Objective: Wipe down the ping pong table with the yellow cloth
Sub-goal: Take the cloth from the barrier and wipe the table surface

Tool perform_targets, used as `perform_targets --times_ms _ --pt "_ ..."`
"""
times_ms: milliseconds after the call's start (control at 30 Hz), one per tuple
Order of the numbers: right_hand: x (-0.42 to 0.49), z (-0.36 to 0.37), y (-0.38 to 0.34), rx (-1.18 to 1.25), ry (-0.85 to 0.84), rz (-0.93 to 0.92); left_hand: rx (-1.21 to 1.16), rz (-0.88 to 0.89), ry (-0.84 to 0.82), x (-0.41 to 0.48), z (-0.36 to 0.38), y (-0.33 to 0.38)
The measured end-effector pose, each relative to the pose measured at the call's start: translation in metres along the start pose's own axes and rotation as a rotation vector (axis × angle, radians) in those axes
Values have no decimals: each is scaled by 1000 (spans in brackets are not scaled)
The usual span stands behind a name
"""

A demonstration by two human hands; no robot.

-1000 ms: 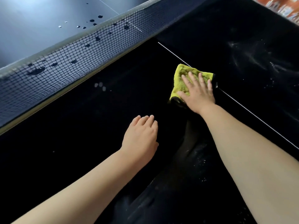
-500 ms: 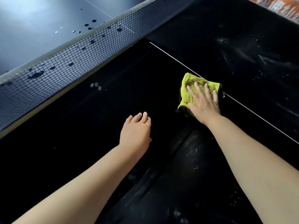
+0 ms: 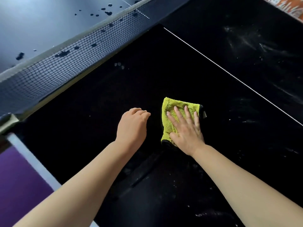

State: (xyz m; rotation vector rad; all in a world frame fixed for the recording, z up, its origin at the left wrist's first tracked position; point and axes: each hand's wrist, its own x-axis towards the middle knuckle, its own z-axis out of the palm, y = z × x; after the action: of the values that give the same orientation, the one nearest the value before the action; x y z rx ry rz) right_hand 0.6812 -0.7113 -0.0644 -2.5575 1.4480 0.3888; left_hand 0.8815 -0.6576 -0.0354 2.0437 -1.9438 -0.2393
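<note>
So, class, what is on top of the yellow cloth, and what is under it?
The right hand presses flat on the yellow cloth, fingers spread. Beneath lies the dark ping pong table; the covered patch is hidden, so dust or drops there cannot be seen.

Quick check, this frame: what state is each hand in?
Left hand: open, fingers loosely curled, holding nothing.
Right hand: open, straight fingers pressing the yellow cloth flat on the table.
</note>
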Motion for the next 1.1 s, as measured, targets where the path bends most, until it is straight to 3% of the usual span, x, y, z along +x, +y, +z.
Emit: perform_targets --times_ms 467,633,867,1100 --pt "-98 31 -188 15 -27 -187 19 -173 32 -193 -60 -103" --pt "-126 43 -239 1 -19 -273 13 -213 -38 -248 -75 -115" --pt "-164 54 -268 -2 -35 -355 13 -100 -138 -286 -84 -103" --pt "-216 67 -250 97 -7 -285 70 99 -460 -299 -66 -75"
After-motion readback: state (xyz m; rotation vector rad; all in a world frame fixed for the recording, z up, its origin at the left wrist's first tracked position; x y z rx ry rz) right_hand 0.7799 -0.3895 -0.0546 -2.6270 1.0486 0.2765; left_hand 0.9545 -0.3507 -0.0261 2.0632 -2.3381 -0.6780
